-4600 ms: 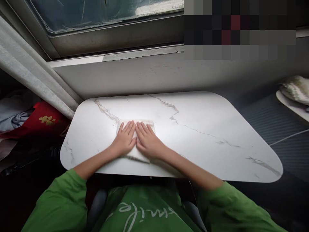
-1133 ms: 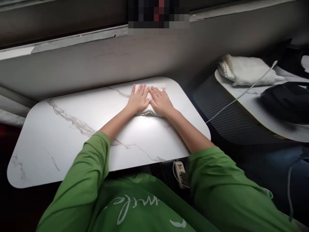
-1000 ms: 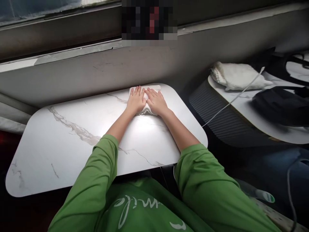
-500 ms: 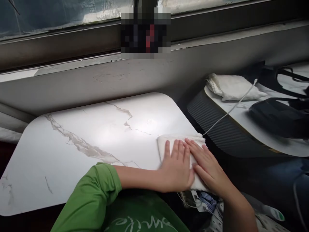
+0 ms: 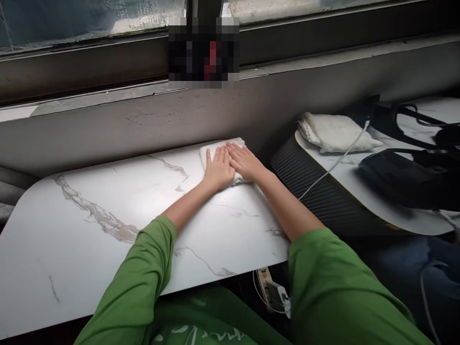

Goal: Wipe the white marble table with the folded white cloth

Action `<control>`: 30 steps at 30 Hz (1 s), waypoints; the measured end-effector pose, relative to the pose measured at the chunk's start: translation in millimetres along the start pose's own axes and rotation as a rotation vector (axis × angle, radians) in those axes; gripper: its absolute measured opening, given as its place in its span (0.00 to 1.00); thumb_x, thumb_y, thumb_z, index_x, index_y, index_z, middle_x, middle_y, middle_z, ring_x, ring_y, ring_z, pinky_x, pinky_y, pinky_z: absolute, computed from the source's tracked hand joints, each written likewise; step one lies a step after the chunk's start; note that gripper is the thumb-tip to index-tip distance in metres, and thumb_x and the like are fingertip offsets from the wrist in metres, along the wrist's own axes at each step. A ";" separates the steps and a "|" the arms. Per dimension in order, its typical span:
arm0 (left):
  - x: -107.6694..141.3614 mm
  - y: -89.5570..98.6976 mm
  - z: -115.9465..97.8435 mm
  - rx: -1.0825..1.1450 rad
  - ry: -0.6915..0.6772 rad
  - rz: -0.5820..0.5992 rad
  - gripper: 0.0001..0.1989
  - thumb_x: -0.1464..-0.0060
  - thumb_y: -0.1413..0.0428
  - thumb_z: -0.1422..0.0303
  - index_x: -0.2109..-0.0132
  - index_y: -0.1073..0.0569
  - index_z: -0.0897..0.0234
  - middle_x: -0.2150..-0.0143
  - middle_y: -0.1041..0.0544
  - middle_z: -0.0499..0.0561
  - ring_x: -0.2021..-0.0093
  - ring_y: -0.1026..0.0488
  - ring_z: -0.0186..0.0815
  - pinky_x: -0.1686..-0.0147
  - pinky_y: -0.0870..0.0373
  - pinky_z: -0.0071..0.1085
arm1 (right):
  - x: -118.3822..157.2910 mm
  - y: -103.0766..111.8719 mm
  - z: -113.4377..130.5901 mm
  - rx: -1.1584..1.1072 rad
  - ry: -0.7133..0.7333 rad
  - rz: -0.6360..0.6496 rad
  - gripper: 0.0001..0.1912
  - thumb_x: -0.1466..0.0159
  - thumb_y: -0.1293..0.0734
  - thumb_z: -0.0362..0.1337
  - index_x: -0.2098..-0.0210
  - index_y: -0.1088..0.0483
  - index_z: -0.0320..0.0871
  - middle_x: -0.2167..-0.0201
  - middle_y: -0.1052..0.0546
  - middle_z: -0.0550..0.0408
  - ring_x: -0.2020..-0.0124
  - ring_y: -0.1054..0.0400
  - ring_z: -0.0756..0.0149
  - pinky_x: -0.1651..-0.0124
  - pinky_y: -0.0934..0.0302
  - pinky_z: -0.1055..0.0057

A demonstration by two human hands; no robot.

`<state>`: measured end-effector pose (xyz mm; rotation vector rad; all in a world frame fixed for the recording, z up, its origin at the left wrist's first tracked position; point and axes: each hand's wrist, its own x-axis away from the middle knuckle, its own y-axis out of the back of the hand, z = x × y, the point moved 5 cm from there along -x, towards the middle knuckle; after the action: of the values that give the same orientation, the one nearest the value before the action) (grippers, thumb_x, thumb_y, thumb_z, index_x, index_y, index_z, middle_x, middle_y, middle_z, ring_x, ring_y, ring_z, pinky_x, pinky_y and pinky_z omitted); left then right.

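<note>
While pressing the folded, fluffy white cloth [image 5: 203,155] under left hand [image 5: 220,172] and right hand [image 5: 247,164], both flat and clasping nothing, at the far right of the glossy white, grey-veined tabletop [image 5: 151,191], could overshoot the far edge or ruck the cloth by pushing outward too hard.

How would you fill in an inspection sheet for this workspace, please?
Surface: white table, grey-brown veining.
Things in use: white cloth, lying near the table's far right corner.
Clutter: white bundle and black items on the second table, to the right.
Hands: left hand and right hand lie flat on the cloth, close together.
Cables: white cable crosses the second table's edge in view; power strip below the near edge.
Surroundings: grey wall and window beyond the table.
</note>
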<state>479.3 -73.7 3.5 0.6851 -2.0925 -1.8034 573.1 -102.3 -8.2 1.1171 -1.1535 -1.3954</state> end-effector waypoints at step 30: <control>185.1 13.3 -55.1 0.052 -0.445 0.109 0.32 0.36 0.62 0.61 0.32 0.50 0.81 0.30 0.53 0.65 0.29 0.59 0.51 0.33 0.67 0.54 | 198.7 1.9 116.1 0.068 -0.090 -0.177 0.34 0.31 0.52 0.33 0.29 0.72 0.36 0.32 0.45 0.41 0.31 0.55 0.55 0.33 0.57 0.48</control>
<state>349.3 -217.0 10.4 0.1814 -2.4012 -1.9842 437.5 -288.3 -4.4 1.2399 -1.1972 -1.5660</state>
